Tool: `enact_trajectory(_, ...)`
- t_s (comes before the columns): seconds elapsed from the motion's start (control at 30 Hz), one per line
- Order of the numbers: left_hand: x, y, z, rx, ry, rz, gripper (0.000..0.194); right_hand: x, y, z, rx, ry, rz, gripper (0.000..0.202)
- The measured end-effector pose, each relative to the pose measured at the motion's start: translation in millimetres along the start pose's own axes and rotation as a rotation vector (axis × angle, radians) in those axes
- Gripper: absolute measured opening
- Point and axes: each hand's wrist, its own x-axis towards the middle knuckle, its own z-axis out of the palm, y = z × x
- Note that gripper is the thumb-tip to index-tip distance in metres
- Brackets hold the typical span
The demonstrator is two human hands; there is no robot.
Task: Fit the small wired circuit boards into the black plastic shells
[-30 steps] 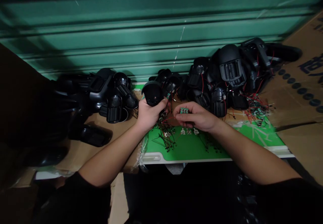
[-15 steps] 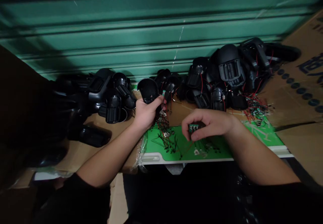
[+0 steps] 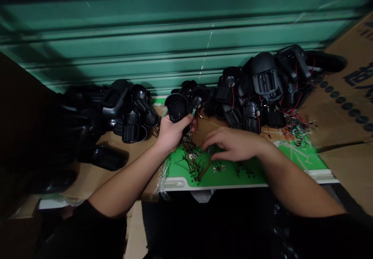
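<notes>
My left hand (image 3: 172,132) is closed around a black plastic housing (image 3: 177,106) with a rounded, hollow top. By its thumb shows a small green circuit board (image 3: 194,112); whether the thumb presses on it I cannot tell. My right hand (image 3: 230,144) hovers low over the green board top (image 3: 233,178), thumb and fingers apart. Just below its fingertips is a dark green circuit board strip (image 3: 211,149), with small metal parts (image 3: 218,168) nearby. A tangle of wired parts (image 3: 192,156) lies between the two hands.
Black housings are heaped at the left (image 3: 116,95) and, with red wires, at the right (image 3: 266,76). More red-wired parts (image 3: 294,125) lie by the cardboard box (image 3: 346,107). A green ribbed wall (image 3: 175,45) rises behind. Clear plastic film (image 3: 163,179) edges the cardboard.
My left hand has moved slightly right with the housing. My right hand has shifted a little left and its fingers have spread; the board strip it held now sits lower, beneath the fingertips.
</notes>
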Motion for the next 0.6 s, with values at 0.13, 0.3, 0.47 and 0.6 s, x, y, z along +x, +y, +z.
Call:
enact_trajectory(0.13, -2, 0, 1.2, -0.001, -0.035, -0.036, 0.027, 6, -4, 4, 0.175, 0.398, 0.124, 0.02)
enact_trajectory(0.3, -9, -4, 5.0, -0.039, -0.109, -0.108, 0.027, 19, -1, 18, 0.589, 0.851, 0.154, 0.036)
enact_trajectory(0.47, -12, -7, 5.1, -0.029, -0.202, -0.162, 0.028, 20, 2, 21, 0.587, 0.868, 0.14, 0.028)
enact_trajectory(0.6, -11, -6, 3.2, -0.049, -0.225, -0.179, 0.028, 18, -2, 18, 0.669, 0.918, 0.109, 0.028)
